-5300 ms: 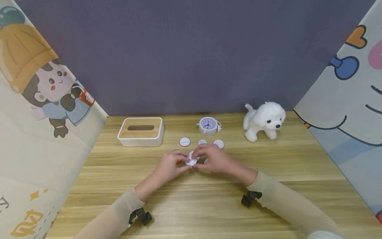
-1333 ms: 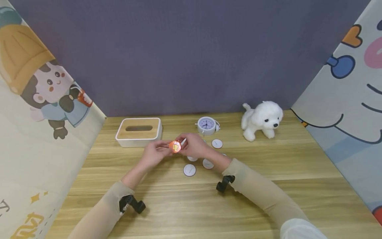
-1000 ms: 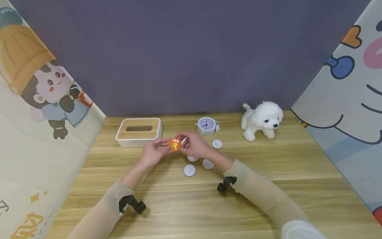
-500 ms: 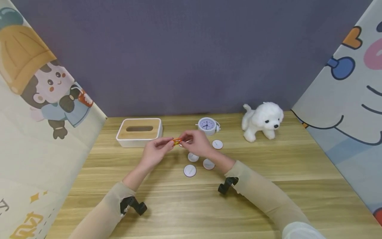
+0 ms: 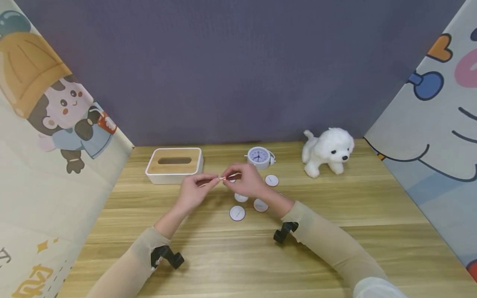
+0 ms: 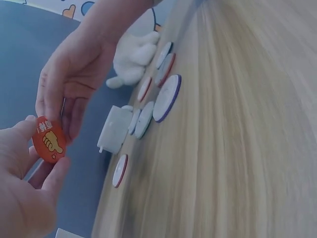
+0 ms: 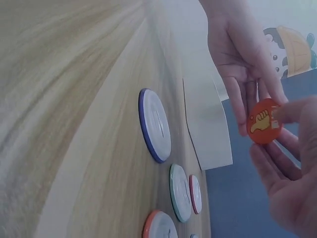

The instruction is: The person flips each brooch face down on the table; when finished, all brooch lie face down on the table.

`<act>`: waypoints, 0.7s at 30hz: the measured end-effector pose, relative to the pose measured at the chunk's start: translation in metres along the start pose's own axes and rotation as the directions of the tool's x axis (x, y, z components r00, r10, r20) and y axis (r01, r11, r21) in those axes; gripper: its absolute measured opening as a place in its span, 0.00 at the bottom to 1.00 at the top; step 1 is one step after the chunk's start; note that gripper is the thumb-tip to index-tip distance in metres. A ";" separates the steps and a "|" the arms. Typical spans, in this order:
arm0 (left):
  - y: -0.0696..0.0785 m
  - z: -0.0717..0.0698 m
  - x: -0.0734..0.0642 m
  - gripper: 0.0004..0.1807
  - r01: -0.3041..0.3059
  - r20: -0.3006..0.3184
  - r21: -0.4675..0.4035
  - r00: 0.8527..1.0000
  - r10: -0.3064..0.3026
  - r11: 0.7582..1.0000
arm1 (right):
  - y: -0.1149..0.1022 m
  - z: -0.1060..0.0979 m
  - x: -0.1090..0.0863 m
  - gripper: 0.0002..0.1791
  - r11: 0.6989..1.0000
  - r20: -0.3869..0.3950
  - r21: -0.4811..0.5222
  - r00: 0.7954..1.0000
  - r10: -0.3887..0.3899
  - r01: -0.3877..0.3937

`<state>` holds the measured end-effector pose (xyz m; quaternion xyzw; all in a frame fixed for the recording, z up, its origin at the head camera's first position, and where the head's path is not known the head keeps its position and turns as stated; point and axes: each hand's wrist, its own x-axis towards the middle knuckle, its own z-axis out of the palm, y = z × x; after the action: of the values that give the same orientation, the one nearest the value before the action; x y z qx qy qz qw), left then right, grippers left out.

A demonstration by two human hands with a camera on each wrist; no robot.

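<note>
Between the fingertips of both hands is a round orange pin badge with a yellow thumbs-up hand on it (image 6: 48,141), raised above the table and seen nearly edge-on in the head view. My left hand (image 5: 191,192) pinches its left edge with thumb and fingers. On the opposite edge, thumb and fingers of my right hand (image 5: 246,180) pinch it too. The printed face shows in both wrist views (image 7: 264,121). Several badges lie white back up below the hands, among them a blue-rimmed badge (image 7: 154,125) and a green-rimmed badge (image 7: 180,193). My right hand partly covers this group.
A white tissue box with a wooden top (image 5: 173,179) stands at the back left. Behind the badges is a white alarm clock (image 5: 258,157). A white plush dog (image 5: 328,152) stands at the back right, before the dark back panel (image 5: 238,74).
Earlier both hands worked on a white-backed badge near the table; now they hold the orange badge farther back and left. Over the last second its printed face has tipped out of the head view.
</note>
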<state>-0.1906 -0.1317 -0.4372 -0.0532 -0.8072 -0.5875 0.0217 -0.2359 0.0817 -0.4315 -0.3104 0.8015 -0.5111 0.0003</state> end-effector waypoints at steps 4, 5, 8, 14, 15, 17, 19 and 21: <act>-0.003 0.001 0.000 0.13 -0.062 0.011 -0.022 0.998 0.062 0.998 | 0.002 -0.005 -0.001 0.08 0.998 0.063 0.068 0.998 -0.003 -0.001; -0.003 0.001 0.000 0.12 -0.081 0.019 -0.023 0.997 0.081 0.996 | 0.002 -0.007 -0.002 0.08 0.997 0.076 0.082 0.997 -0.008 0.002; -0.003 0.001 -0.001 0.10 -0.150 0.044 -0.012 0.988 0.150 0.989 | 0.002 -0.012 -0.003 0.08 0.994 0.107 0.103 0.994 -0.035 0.024; -0.004 0.002 -0.001 0.08 -0.308 0.093 0.150 0.950 0.297 0.939 | 0.005 -0.016 -0.003 0.05 0.995 0.179 0.003 0.979 -0.098 0.099; -0.005 0.003 -0.002 0.08 -0.337 0.105 0.186 0.941 0.322 0.923 | 0.006 -0.016 -0.003 0.04 0.993 0.194 -0.034 0.975 -0.105 0.114; -0.007 0.004 -0.002 0.09 -0.389 0.132 0.257 0.921 0.367 0.885 | 0.007 -0.015 -0.003 0.04 0.985 0.224 -0.099 0.968 -0.116 0.141; -0.010 0.005 -0.002 0.09 -0.433 0.154 0.323 0.901 0.405 0.842 | 0.009 -0.013 -0.002 0.03 0.971 0.246 -0.171 0.961 -0.125 0.170; -0.013 0.006 -0.002 0.10 -0.459 0.168 0.368 0.888 0.428 0.808 | 0.009 -0.011 -0.002 0.03 0.951 0.264 -0.235 0.955 -0.137 0.202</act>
<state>-0.1896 -0.1296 -0.4513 -0.2572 -0.8747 -0.3870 0.1376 -0.2423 0.0948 -0.4345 -0.4365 0.8254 -0.3577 0.0139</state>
